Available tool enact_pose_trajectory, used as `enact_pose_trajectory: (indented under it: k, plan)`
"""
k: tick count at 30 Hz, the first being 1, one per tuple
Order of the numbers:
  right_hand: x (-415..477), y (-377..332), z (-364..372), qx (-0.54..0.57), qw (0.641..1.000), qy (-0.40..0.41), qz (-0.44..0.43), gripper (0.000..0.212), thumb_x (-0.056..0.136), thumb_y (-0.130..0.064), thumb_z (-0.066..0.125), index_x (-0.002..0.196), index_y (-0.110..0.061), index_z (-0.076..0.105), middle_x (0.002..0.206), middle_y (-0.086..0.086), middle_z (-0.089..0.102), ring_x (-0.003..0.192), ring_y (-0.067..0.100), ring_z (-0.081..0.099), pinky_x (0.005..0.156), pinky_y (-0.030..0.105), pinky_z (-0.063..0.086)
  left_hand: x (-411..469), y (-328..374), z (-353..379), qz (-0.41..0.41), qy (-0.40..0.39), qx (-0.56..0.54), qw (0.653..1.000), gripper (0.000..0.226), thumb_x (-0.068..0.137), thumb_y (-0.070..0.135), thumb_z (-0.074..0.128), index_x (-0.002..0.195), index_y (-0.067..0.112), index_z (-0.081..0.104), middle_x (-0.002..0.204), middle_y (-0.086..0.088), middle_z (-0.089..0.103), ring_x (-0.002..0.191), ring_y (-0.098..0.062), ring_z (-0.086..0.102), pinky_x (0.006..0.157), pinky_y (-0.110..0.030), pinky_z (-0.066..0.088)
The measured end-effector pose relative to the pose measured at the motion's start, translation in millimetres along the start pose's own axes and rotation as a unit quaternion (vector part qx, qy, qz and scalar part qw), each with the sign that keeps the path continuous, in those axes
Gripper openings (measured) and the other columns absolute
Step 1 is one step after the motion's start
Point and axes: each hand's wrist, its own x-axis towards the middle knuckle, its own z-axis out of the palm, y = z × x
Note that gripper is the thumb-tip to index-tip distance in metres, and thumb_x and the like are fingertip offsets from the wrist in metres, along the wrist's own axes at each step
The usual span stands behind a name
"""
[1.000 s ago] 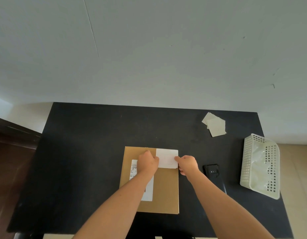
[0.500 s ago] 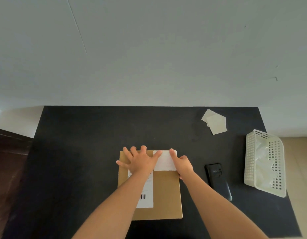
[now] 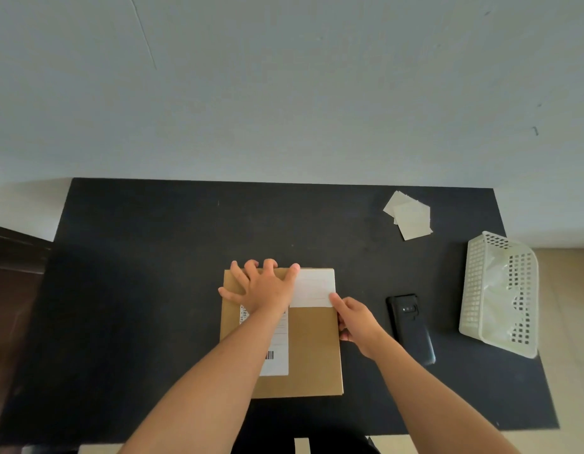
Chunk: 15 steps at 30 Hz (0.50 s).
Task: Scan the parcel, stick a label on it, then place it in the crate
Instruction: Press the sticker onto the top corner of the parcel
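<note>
On a matte black table (image 3: 153,290), a person's left hand (image 3: 262,286) lies flat with fingers splayed across the far half of a flat cardboard parcel (image 3: 312,352), grasping nothing; its fingertips reach the box's far edge and its forefinger rests along the left edge of a blank white label (image 3: 315,288). The right hand (image 3: 356,321), loosely curled, extends one fingertip to the label's near right corner and presses there, holding nothing else. The label is a smooth rectangle, its long axis running left to right, lying flat in the parcel's far right corner with its edges square to the box. The parcel is plain brown board, shallow and roughly square, slightly longer from near to far, sitting at the middle of the table with its sides parallel to the table's edges. A printed shipping label (image 3: 275,355) with a barcode runs lengthwise down its left half, partly covered by the left forearm. Just right of the parcel lies a black handheld scanner (image 3: 411,326), glossy and oblong, pointing away from the person. Farther right stands a white perforated plastic crate (image 3: 474,290), tilted, with crumpled clear film inside. Near the far right corner sits a loose fan of pale label sheets (image 3: 410,219).
</note>
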Motion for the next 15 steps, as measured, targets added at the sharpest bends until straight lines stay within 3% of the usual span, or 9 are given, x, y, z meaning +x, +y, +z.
enact_pose_trajectory:
  k: [8, 12, 15]
  plan:
    - [-14.6, 7.6, -0.5, -0.051, 0.998, 0.015, -0.025, 0.042, 0.098, -0.049, 0.060, 0.076, -0.014, 0.050, 0.067, 0.001, 0.055, 0.059, 0.015, 0.048, 0.054, 0.027, 0.045, -0.4, -1.4, -5.7, 0.015, -0.018, 0.003, 1.000, 0.067, 0.083, 0.083, 0.032, 0.135, 0.044, 0.052, 0.160, -0.001, 0.029, 0.155, -0.033, -0.015, 0.111, -0.081, -0.010]
    - [-17.5, 4.8, 2.7, -0.065, 0.997, 0.023, -0.023, 0.043, 0.100, -0.048, 0.057, 0.076, -0.014, 0.047, 0.063, 0.000, 0.051, 0.056, 0.016, 0.045, 0.052, 0.028, 0.041, -6.2, -22.6, -15.5, 0.140, -0.076, 0.073, 0.985, 0.098, 0.070, 0.088, 0.055, 0.155, 0.050, 0.022, 0.171, 0.003, 0.007, 0.156, -0.033, -0.020, 0.109, -0.082, -0.010]
    - [-21.4, 1.4, 5.5, -0.121, 0.992, 0.039, -0.010, 0.051, 0.099, -0.057, 0.052, 0.070, -0.016, 0.042, 0.054, -0.003, 0.045, 0.043, 0.014, 0.041, 0.043, 0.024, 0.036, -7.9, -32.3, -22.7, 0.173, -0.087, 0.078, 0.978, 0.108, 0.068, 0.084, 0.067, 0.156, 0.049, 0.017, 0.171, 0.004, 0.007, 0.157, -0.030, -0.019, 0.110, -0.083, -0.007]
